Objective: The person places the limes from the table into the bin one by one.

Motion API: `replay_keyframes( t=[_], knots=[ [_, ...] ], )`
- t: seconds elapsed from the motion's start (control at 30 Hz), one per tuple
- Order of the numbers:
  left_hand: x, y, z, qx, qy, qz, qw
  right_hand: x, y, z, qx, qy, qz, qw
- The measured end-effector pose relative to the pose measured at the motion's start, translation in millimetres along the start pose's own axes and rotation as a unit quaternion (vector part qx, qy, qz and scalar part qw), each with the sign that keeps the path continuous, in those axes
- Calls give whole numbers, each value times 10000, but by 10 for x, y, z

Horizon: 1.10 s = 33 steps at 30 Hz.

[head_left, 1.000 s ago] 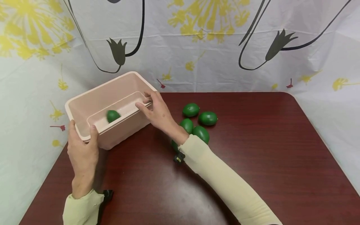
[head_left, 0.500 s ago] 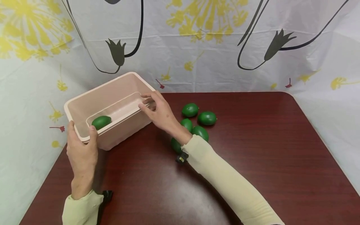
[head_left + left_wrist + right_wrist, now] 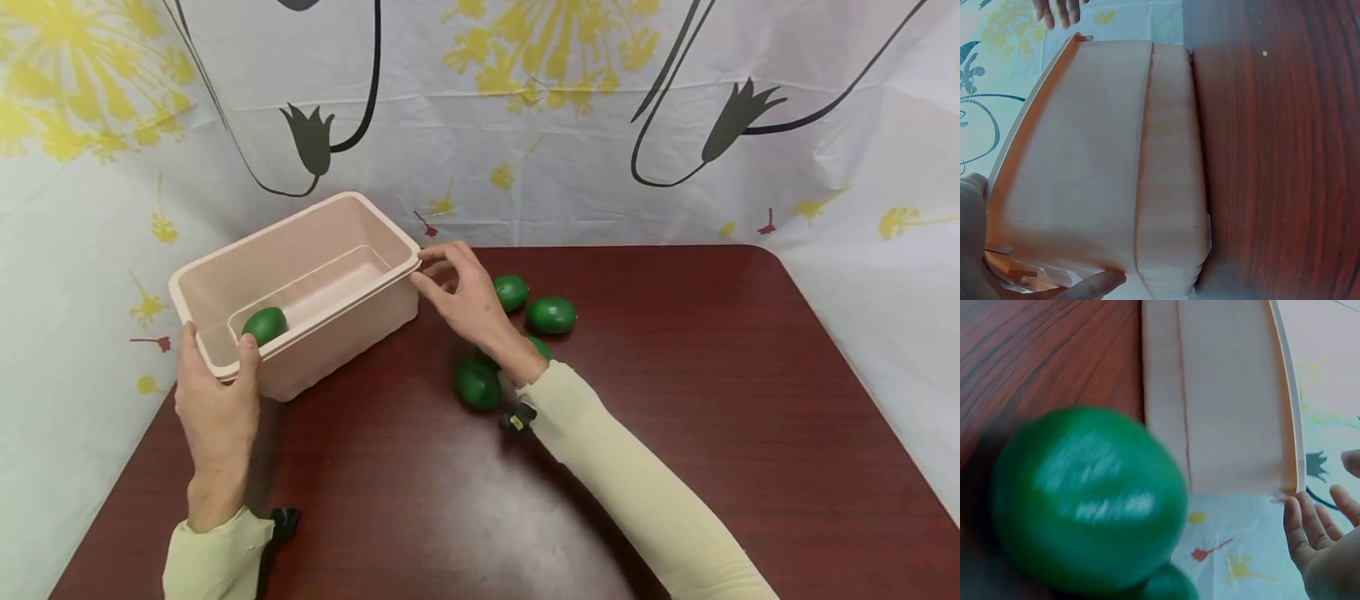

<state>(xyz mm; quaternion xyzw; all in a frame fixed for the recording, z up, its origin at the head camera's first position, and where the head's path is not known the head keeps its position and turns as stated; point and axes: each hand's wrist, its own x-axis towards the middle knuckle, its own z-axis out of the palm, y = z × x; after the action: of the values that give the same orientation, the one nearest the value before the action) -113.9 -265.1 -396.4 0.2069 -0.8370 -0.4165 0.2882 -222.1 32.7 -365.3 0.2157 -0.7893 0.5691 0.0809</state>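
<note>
The right hand [image 3: 474, 307] has moved from over the interior of the pale pink, rectangular plastic bin [image 3: 337, 342] to its outer right corner. Its curved fingers stand moderately apart from the thumb and hold nothing; contact with the rim cannot be confirmed. The left hand [image 3: 217, 408] grips the near left corner between thumb and fingers. One glossy green oval fruit [image 3: 266, 325] has shifted to the bin's left end, at left of frame; it is therefore judged released. Several similar green fruits [image 3: 477, 385], some partly hidden, lie at frame centre on the dark red-brown, wood-grained bench [image 3: 420, 500].
</note>
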Motion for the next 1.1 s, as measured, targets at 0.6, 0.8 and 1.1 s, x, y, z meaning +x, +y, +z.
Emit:
replay_keyframes(
  t=[0.6, 0.8, 1.1],
  knots=[
    [-5, 4, 13, 1, 78, -36, 10000, -123, 251, -301, -296, 73, 305, 9991],
    [-18, 4, 2, -14, 48, -81, 10000, -183, 344, -410, -486, 56, 417, 9979],
    [-11, 15, 9, 24, 20, -101, 9999, -266, 416, -591, -563, 86, 659, 9962]
  ],
)
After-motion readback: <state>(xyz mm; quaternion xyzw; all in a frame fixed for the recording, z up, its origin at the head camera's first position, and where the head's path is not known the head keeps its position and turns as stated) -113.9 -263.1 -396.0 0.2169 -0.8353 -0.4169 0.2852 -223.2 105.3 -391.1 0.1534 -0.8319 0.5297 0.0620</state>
